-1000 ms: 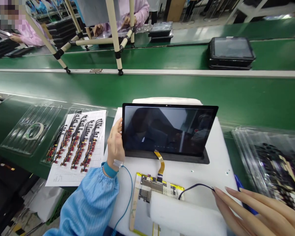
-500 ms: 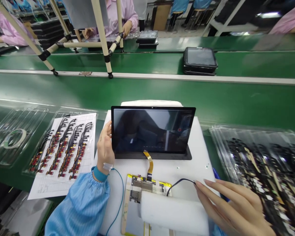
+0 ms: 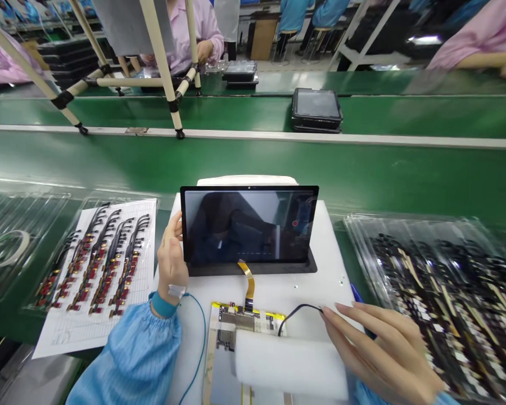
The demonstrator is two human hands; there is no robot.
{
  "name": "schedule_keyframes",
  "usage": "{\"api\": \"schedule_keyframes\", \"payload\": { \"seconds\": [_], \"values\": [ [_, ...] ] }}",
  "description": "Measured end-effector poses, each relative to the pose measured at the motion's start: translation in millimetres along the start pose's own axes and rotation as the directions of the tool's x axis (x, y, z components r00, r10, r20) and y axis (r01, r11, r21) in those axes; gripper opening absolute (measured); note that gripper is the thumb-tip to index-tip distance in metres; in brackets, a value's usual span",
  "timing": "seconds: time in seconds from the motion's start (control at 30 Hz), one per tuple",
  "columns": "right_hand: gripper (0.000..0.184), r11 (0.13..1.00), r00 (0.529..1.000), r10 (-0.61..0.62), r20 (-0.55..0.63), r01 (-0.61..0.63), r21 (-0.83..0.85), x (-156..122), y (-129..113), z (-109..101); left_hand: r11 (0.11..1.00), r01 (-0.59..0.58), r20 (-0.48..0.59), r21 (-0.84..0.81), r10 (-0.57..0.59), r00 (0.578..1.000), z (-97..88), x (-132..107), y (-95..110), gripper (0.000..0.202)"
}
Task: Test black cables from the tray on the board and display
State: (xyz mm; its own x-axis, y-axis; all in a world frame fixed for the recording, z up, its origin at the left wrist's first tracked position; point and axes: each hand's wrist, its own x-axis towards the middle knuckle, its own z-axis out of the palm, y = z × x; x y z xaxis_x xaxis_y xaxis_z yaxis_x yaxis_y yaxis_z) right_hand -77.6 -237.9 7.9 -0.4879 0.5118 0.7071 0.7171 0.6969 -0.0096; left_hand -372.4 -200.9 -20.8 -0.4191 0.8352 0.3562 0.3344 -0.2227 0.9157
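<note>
A dark tablet screen (image 3: 248, 225) stands tilted up on a white foam pad (image 3: 278, 289). My left hand (image 3: 171, 261) grips its left edge, fingers wrapped round it. An orange flex ribbon (image 3: 248, 279) runs from the screen down to a circuit board (image 3: 240, 322) in an open yellow-edged back shell. A white foam block (image 3: 289, 364) lies across that shell. My right hand (image 3: 382, 351) rests flat beside the block with fingers stretched out, its fingertips touching the end of a thin black cable (image 3: 297, 311).
A paper sheet (image 3: 67, 329) with several black flex cables lies at left, beside a clear tray holding a tape roll (image 3: 2, 247). A clear tray of black parts (image 3: 442, 292) sits at right. A stacked tablet (image 3: 316, 107) rides the green conveyor; people in pink work beyond.
The view has swung right, so everything sits further left in frame. My right hand has slid left along the foam toward the black cable. The left hand keeps its grip on the screen.
</note>
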Motion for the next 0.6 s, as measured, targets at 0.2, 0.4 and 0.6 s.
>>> {"api": "schedule_keyframes", "payload": {
  "seconds": [0.2,0.4,0.6],
  "values": [
    [0.040,0.998,0.998,-0.056,0.033,0.057,-0.007,1.9,1.1,0.2,1.000,0.019,-0.009,-0.006,-0.019,1.000,0.7,0.1,1.0,0.060],
    [0.071,0.997,0.994,-0.076,0.072,0.077,-0.007,-2.8,7.0,0.0,0.999,0.033,-0.012,0.000,-0.033,0.999,0.4,0.2,0.6,0.062],
    [0.073,0.986,0.981,-0.168,0.094,0.167,0.013,-10.3,18.2,0.4,1.000,-0.005,0.013,-0.005,0.005,1.000,2.4,-0.3,4.9,0.059]
  ]
}}
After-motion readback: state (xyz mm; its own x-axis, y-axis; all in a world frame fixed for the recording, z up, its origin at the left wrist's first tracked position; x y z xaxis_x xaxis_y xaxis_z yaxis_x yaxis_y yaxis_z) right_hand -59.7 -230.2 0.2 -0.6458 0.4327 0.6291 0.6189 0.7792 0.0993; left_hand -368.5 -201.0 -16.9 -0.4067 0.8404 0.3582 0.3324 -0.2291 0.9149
